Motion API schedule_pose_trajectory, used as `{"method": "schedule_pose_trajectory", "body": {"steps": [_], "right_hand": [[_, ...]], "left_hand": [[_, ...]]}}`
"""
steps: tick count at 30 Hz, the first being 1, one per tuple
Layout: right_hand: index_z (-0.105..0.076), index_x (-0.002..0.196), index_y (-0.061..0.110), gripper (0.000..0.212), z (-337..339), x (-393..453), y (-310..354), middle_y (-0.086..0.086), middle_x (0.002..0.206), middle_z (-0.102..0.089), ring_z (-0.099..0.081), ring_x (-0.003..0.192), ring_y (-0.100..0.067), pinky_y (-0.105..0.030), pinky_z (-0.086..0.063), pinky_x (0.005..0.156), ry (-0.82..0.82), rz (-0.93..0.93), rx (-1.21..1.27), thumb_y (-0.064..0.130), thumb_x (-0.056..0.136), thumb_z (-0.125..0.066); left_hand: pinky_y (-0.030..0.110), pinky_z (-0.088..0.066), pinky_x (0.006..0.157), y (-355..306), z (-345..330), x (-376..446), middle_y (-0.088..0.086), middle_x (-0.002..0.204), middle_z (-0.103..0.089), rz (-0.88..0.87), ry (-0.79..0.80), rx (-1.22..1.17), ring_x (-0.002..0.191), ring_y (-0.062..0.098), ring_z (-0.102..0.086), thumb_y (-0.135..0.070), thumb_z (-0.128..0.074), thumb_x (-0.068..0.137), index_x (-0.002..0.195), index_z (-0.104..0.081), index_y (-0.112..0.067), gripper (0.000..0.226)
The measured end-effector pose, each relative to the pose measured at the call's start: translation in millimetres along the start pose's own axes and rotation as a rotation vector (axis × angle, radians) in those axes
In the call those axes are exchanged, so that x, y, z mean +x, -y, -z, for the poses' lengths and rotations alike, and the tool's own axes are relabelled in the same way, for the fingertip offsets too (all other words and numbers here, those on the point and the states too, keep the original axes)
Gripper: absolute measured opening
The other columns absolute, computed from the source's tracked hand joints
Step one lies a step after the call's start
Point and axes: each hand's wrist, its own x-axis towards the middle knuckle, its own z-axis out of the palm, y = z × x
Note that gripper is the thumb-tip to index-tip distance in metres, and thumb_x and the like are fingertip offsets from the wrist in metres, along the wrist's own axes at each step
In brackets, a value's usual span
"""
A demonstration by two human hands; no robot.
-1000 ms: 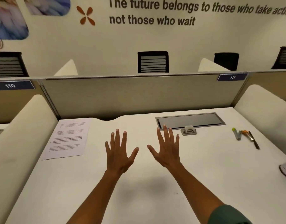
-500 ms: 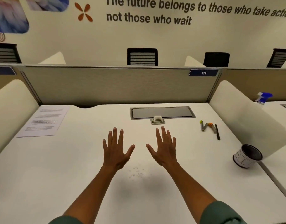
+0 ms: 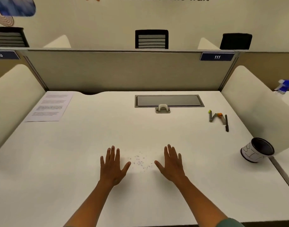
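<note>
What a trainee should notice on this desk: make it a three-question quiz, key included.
1. True or false: the left hand and the right hand both grip something.
2. The small specks on the desk lie: A) between the hands, B) left of both hands, C) right of both hands.
3. Fill in: the printed sheet lies at the desk's far ____ corner.
Key: 1 false; 2 A; 3 left.
</note>
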Motion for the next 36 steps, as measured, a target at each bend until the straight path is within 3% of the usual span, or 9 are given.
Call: {"method": "schedule_pose_trajectory", "body": {"steps": [3, 8, 11, 15, 20, 24, 27, 30, 36], "right_hand": [[0.002, 0.153, 0.013, 0.1, -21.9, -17.1, -5.6, -0.001, 0.161, 0.017, 0.016, 0.148, -0.02, -0.049, 0.011, 0.118, -0.034, -0.082, -0.024, 0.079, 0.079, -0.004], [0.001, 0.153, 0.009, 0.105, -56.2, -36.9, -6.5, -0.002, 0.161, 0.017, 0.015, 0.148, -0.02, -0.056, 0.01, 0.116, -0.016, -0.184, -0.069, 0.081, 0.076, 0.006], [0.0, 0.152, 0.008, 0.104, -65.9, -31.3, 5.8, -0.004, 0.161, 0.012, 0.011, 0.148, -0.019, -0.057, 0.008, 0.116, -0.034, -0.183, -0.069, 0.081, 0.078, 0.006], [-0.001, 0.152, 0.01, 0.094, -72.0, -17.8, 27.6, 0.0, 0.161, 0.009, 0.01, 0.149, -0.019, -0.057, 0.011, 0.115, -0.018, -0.047, -0.078, 0.076, 0.085, 0.001], [-0.015, 0.153, 0.014, 0.077, -79.8, -10.6, 46.7, 0.002, 0.162, -0.001, -0.003, 0.15, -0.023, -0.058, 0.001, 0.113, 0.018, 0.129, -0.124, 0.064, 0.095, -0.007], [-0.009, 0.153, 0.014, 0.082, -71.0, 0.1, 39.6, 0.003, 0.163, 0.004, 0.006, 0.15, -0.019, -0.057, 0.005, 0.115, -0.027, 0.044, -0.101, 0.067, 0.092, -0.004], [0.001, 0.153, 0.014, 0.088, -59.0, 13.6, 23.7, 0.004, 0.161, 0.017, 0.017, 0.148, -0.018, -0.058, 0.012, 0.115, -0.02, -0.094, -0.117, 0.071, 0.086, 0.003], [0.006, 0.153, 0.015, 0.096, -52.6, 25.2, 11.8, 0.005, 0.161, 0.018, 0.019, 0.147, -0.019, -0.059, 0.013, 0.115, 0.003, -0.16, -0.129, 0.076, 0.079, 0.01], [0.008, 0.153, 0.017, 0.09, -56.2, 45.1, 27.5, 0.006, 0.161, 0.018, 0.021, 0.147, -0.018, -0.057, 0.015, 0.115, 0.02, -0.026, -0.122, 0.075, 0.085, 0.0]], "left_hand": [[0.05, -0.002, 0.12, 11.3, -17.5, -10.5, 0.003, 0.162, 0.009, 0.011, 0.03, 0.033, 0.149, 0.019, 0.011, -0.084, 0.018, 0.067, 0.154, -0.004, -0.016, 0.114], [0.053, -0.007, 0.118, 20.1, -49.2, -18.3, 0.004, 0.162, 0.001, -0.006, 0.032, 0.024, 0.15, 0.019, 0.0, -0.081, -0.004, 0.081, 0.154, -0.015, -0.012, 0.101], [0.054, -0.006, 0.116, 10.2, -60.9, -15.9, 0.007, 0.163, -0.005, -0.061, 0.014, 0.031, 0.15, 0.022, -0.005, -0.075, -0.018, 0.087, 0.153, -0.017, -0.01, 0.093], [0.056, -0.003, 0.117, -11.9, -69.7, -7.7, 0.007, 0.163, -0.007, -0.176, 0.008, 0.051, 0.15, 0.022, -0.004, -0.068, -0.022, 0.092, 0.153, -0.016, -0.011, 0.084], [0.061, -0.009, 0.113, -24.1, -70.0, 1.7, 0.006, 0.162, -0.01, -0.341, 0.023, 0.051, 0.149, 0.026, -0.016, -0.051, -0.029, 0.095, 0.152, -0.024, -0.015, 0.068], [0.059, 0.0, 0.116, -0.7, -62.6, 18.7, 0.004, 0.164, -0.003, -0.255, -0.017, 0.06, 0.15, 0.021, -0.002, -0.058, -0.02, 0.096, 0.155, -0.011, -0.017, 0.072], [0.059, 0.0, 0.116, 23.5, -52.8, 35.4, 0.005, 0.163, -0.005, -0.142, -0.025, 0.035, 0.15, 0.02, -0.004, -0.063, -0.015, 0.094, 0.154, -0.013, -0.015, 0.077], [0.061, -0.001, 0.116, 37.8, -49.5, 49.1, 0.003, 0.163, -0.001, -0.107, -0.009, 0.032, 0.15, 0.019, -0.001, -0.063, -0.017, 0.092, 0.154, -0.012, -0.014, 0.08], [0.06, 0.002, 0.117, 17.9, -53.9, 60.9, 0.002, 0.163, 0.005, -0.246, 0.028, 0.03, 0.15, 0.019, 0.006, -0.055, -0.024, 0.092, 0.155, -0.007, -0.015, 0.076]]}}
